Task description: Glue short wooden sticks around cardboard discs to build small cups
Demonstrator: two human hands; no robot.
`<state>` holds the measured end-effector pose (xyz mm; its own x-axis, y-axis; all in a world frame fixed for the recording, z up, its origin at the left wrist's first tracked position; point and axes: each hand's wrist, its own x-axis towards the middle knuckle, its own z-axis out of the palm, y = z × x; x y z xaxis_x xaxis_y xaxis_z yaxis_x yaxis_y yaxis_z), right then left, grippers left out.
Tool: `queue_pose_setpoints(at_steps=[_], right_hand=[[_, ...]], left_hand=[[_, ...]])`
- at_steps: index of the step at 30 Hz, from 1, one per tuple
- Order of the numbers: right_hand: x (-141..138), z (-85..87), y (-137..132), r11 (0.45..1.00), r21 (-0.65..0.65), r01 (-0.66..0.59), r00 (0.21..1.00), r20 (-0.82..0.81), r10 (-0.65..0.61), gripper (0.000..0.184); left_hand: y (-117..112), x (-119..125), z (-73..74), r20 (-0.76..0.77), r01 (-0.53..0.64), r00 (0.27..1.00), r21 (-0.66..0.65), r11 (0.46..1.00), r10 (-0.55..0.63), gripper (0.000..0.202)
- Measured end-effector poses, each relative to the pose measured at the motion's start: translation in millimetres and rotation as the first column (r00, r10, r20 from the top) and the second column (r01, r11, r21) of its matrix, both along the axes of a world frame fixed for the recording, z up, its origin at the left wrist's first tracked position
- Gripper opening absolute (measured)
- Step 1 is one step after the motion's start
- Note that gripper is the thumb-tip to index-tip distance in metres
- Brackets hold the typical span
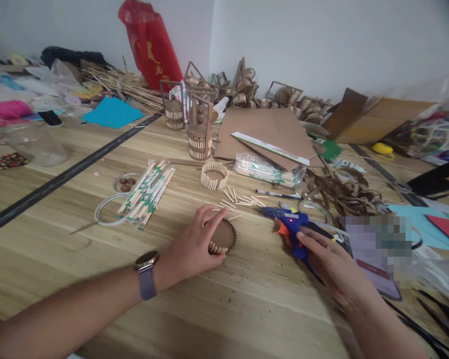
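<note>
My left hand (196, 239), with a watch (146, 260) on its wrist, grips the left rim of a small round brown cardboard tray (224, 234). Short wooden sticks stand along part of the tray's near edge. In my right hand (327, 262) is a blue glue gun (294, 224) with an orange trigger and a small red light. Its nozzle points left, apart from the tray. Loose cut sticks (243, 199) lie just beyond the tray. Behind them sits a finished ring of upright sticks (214, 175).
Wrapped chopsticks (147, 192) and a tape roll (110, 209) lie left. Small stick-sided baskets (200, 137) stand at the back near a cardboard sheet (262, 129). Brown strips (338, 192) are heaped right, above a phone-like flat object (377, 269). A cable runs off the lower right.
</note>
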<state>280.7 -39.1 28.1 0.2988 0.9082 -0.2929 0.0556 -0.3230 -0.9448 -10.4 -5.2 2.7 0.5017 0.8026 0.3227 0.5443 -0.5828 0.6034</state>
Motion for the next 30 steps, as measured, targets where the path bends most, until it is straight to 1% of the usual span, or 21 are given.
queue_pose_setpoints(at_steps=[1,2,3,4,5,6,7,8,9,10,11,12,13,14,15,18,20,23,26,30], right_hand=[[5,-1.0,0,1.000,0.004,0.007,0.995,0.099,-0.007,0.042],[9,-2.4,-1,1.000,0.020,0.002,0.972,0.234,-0.007,0.041],[13,-3.7,-1,0.998,0.053,-0.016,0.918,0.397,-0.006,0.040],[15,-4.8,-1,0.993,0.100,-0.054,0.825,0.565,-0.012,0.039],[15,-5.4,-1,0.982,0.154,-0.109,0.705,0.708,-0.033,0.038],[12,-5.3,-1,0.964,0.200,-0.173,0.582,0.811,-0.063,0.038],[8,-4.4,1,0.942,0.232,-0.245,0.476,0.874,-0.092,0.039],[2,-2.7,3,0.917,0.241,-0.319,0.392,0.914,-0.104,0.040],[-7,-0.3,6,0.893,0.228,-0.387,0.330,0.939,-0.096,0.041],[-16,3.0,11,0.874,0.186,-0.450,0.268,0.961,-0.066,0.041],[-26,7.1,16,0.862,0.124,-0.491,0.186,0.982,-0.035,0.040],[-37,11.7,23,0.861,0.050,-0.507,0.103,0.995,0.002,0.039],[-47,16.6,31,0.859,-0.046,-0.510,0.023,0.997,0.067,0.037],[-56,21.5,40,0.845,-0.162,-0.510,-0.053,0.986,0.157,0.036],[-64,26.0,50,0.836,-0.272,-0.477,-0.120,0.962,0.245,0.036],[-83,33.9,80,0.856,-0.329,-0.398,-0.142,0.944,0.296,0.031],[-92,33.4,98,0.847,-0.367,-0.385,-0.140,0.930,0.340,0.029],[-105,27.5,115,0.810,-0.398,-0.431,-0.132,0.916,0.380,0.022],[-118,21.5,117,0.760,-0.377,-0.530,-0.116,0.920,0.375,0.021],[-126,15.9,100,0.706,-0.312,-0.636,-0.080,0.937,0.341,0.019]], left_hand=[[0,0,-0.1,0.002,0.002,1.000,0.000,1.000,-0.002,0.099],[0,0,-0.2,0.004,0.003,1.000,0.000,1.000,-0.003,0.099],[0,0,-0.4,0.005,0.005,1.000,0.000,1.000,-0.005,0.099],[0,0,-0.5,0.008,0.005,1.000,-0.001,1.000,-0.005,0.099],[0,0,-0.6,0.010,0.005,1.000,-0.001,1.000,-0.005,0.100],[0,0,-0.6,0.011,0.005,1.000,-0.003,1.000,-0.005,0.100],[0,0,-0.6,0.011,0.004,1.000,-0.005,1.000,-0.004,0.100],[0,0,-0.6,0.013,0.005,1.000,-0.006,1.000,-0.005,0.100],[0,0,-0.6,0.015,0.006,1.000,-0.008,1.000,-0.006,0.100],[0,0,-0.5,0.017,0.006,1.000,-0.014,1.000,-0.006,0.100],[0,1,-0.4,0.019,0.006,1.000,-0.022,1.000,-0.005,0.100],[1,1,-0.2,0.023,0.004,1.000,-0.033,0.999,-0.004,0.099],[1,1,0.1,0.026,0.001,1.000,-0.043,0.999,0.000,0.098],[1,1,0.5,0.029,-0.003,1.000,-0.051,0.999,0.004,0.097],[1,1,0.9,0.030,-0.007,1.000,-0.053,0.999,0.008,0.095],[0,-2,2.7,0.022,-0.026,0.999,-0.032,0.999,0.026,0.095],[1,-4,4.3,0.016,-0.046,0.999,-0.013,0.999,0.046,0.095],[3,-8,7.8,0.034,-0.068,0.997,0.016,0.998,0.067,0.096],[6,-12,13.3,0.074,-0.086,0.994,0.032,0.996,0.083,0.095],[8,-17,23.9,0.120,-0.123,0.986,0.033,0.992,0.118,0.093]])
